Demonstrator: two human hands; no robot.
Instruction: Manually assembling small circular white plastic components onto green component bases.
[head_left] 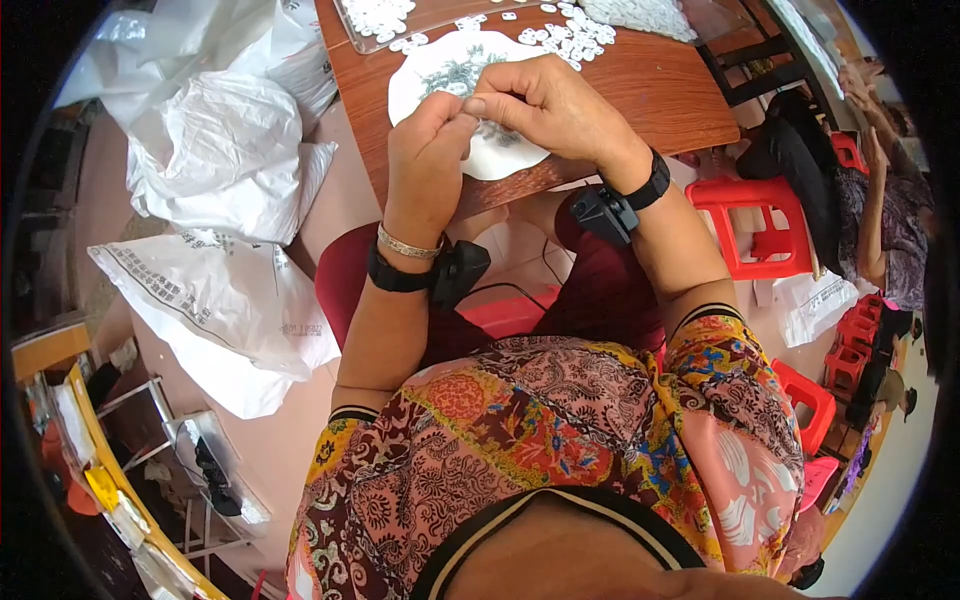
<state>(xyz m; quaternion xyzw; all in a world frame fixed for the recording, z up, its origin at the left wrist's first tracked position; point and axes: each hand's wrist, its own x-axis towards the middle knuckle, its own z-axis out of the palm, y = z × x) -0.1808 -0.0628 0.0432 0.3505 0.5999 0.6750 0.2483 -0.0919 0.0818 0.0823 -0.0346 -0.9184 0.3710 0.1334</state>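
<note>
Both hands are in the upper middle of the frame, raised over the near part of a white plate, fingertips meeting. The left hand [428, 150] comes up from below, its thumb and forefinger drawn together in a pinch. The right hand [560, 108] comes in from the right, its thumb and forefinger likewise pinched against the left fingertips. What lies between the fingertips is hidden; I cannot tell.

The plate [507, 163] is at top centre, on a brown table [660, 105], close to its near edge. It bears a heap of small grey pieces [460, 72], partly covered by the hands. Loose white pieces [578, 40] are scattered on the table just beyond the plate, at the top of the frame. More lie in a clear tray [357, 38] at upper left of the table; a filled bag [645, 14] is at its top right.

Each wrist carries a black strap with a device; the left also has a bracelet [408, 243].

White sacks [215, 310] stand on the floor at left of the frame. A red stool [745, 200] is at right, with another person [895, 215] beyond it at the right rim.
</note>
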